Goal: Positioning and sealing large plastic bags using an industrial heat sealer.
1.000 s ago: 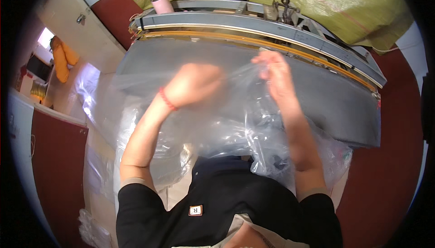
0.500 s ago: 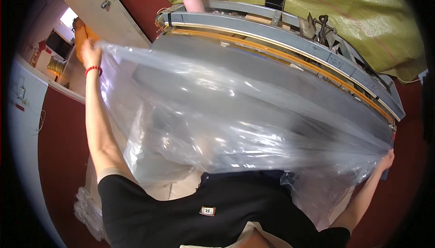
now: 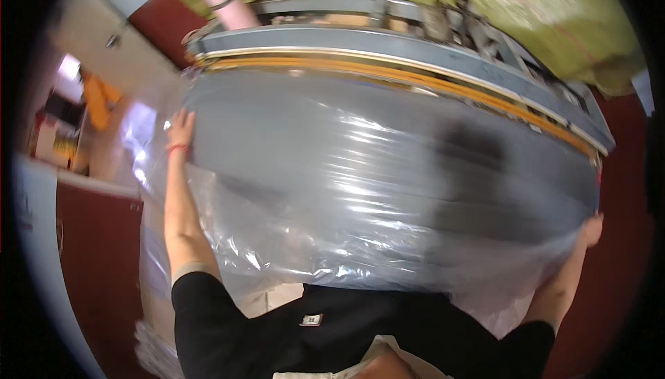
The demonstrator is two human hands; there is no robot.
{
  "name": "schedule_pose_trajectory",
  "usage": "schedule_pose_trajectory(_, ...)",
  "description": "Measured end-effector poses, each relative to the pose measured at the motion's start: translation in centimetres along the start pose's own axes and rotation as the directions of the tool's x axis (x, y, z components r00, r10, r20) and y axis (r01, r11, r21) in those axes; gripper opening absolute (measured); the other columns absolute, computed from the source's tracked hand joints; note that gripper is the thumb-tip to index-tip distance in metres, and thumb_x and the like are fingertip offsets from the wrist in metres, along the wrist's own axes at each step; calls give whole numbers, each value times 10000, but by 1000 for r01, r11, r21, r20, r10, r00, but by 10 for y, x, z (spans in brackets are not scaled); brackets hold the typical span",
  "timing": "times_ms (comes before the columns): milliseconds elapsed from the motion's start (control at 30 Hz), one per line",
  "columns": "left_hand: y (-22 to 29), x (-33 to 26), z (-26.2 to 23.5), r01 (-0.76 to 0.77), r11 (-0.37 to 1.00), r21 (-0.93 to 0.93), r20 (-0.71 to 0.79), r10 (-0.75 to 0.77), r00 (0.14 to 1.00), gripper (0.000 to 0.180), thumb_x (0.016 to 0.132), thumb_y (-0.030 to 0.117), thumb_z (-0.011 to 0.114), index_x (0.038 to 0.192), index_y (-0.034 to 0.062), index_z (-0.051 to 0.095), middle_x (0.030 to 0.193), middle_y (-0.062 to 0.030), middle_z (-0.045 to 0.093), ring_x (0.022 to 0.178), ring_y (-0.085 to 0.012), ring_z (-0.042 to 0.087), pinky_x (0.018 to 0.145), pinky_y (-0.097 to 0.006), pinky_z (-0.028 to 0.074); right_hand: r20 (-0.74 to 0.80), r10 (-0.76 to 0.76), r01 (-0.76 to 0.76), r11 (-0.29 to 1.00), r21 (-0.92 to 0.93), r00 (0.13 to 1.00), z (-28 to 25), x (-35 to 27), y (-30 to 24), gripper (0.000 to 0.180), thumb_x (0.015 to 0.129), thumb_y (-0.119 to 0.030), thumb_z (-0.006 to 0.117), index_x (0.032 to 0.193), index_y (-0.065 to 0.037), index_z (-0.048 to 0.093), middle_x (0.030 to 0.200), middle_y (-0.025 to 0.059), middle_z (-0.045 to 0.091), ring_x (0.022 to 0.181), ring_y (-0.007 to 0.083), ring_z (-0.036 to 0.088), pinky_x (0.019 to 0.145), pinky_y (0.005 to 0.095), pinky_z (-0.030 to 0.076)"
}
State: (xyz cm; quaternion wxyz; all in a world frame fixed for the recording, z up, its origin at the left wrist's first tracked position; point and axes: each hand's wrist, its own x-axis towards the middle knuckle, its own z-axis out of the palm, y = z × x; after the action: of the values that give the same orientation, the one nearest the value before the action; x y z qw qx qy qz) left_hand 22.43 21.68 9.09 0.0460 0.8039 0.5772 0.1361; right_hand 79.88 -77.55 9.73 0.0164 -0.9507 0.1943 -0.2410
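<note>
A wide, clear plastic sheet (image 3: 360, 199) lies stretched over a dark grey work surface (image 3: 270, 91), with creases and bright glints across its middle. Its near edge hangs down against my black shirt, and loose film spills past the left side. My left hand (image 3: 181, 131), with a red bead bracelet at the wrist, rests on the film at the surface's left edge, fingers stretched out. At the far right corner my right hand (image 3: 592, 231) is closed on the sheet's edge; its fingers are partly hidden and blurred.
Behind the surface runs a grey metal beam (image 3: 332, 38) with an orange strip (image 3: 346, 69) along its front. A pink bottle (image 3: 228, 5) stands behind its left end. Metal clamps (image 3: 467, 25) sit farther right, before a yellow-green woven cover (image 3: 554, 12). Bunched clear plastic (image 3: 156, 348) lies at lower left.
My left hand has come down and inward from its raised spot at the left, and the sheet now lies flatter over the surface. My right hand stays near the right corner. The view has shifted.
</note>
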Motion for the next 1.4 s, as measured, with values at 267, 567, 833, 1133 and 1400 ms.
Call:
schedule_pose_trajectory(267, 193, -54, -5, -270, 630, -729, -184, 199, 963, 351, 898, 305, 421, 1059, 22, 552, 1033, -85, 583, 894, -155, 547, 750, -276, 414, 103, 70, -62, 995, -84, 992, -41, -18, -52, 309, 875, -350, 384, 1019, -152, 573, 962, 121, 612, 923, 291, 583, 752, 413, 467)
schedule_pose_trajectory(567, 480, -468, -56, 140, 269, -953, 165, 848, -503, 486, 845, 170, 519, 1273, 11, 354, 1287, -115, 402, 1171, -207, 395, 934, -342, 351, -12, 22, -21, 996, 86, 1000, -26, -12, -23, 246, 860, -258, 425, 887, -52, 557, 825, 167, 622, 808, 322, 602, 705, 434, 457)
schedule_pose_trajectory(833, 513, -583, -19, 17, 705, -709, 461, 481, -746, 383, 803, 225, 576, 1134, 39, 526, 1002, -118, 606, 948, -196, 549, 813, -311, 425, 15, 28, -30, 992, 121, 999, -30, -12, -23, 294, 865, -322, 427, 901, -55, 546, 843, 189, 613, 825, 350, 590, 699, 453, 453)
schedule_pose_trajectory(1133, 413, -439, -140, 648, -55, -759, -382, 845, -375, 288, 739, 233, 681, 845, -28, 624, 866, -127, 605, 854, -297, 544, 751, -362, 418, 146, -10, -22, 976, 216, 989, -35, -23, -21, 335, 859, -372, 421, 1045, -150, 587, 990, 109, 607, 919, 291, 579, 742, 419, 454)
schedule_pose_trajectory(1400, 265, -360, -221, 167, -954, -249, -564, 283, 776, 526, 756, 360, 601, 1233, 245, 412, 1132, -78, 512, 1012, -256, 496, 803, -447, 446, 146, -125, 110, 988, 108, 981, -12, 12, -1, 369, 894, -341, 340, 988, -43, 537, 958, 177, 587, 877, 351, 557, 703, 445, 424)
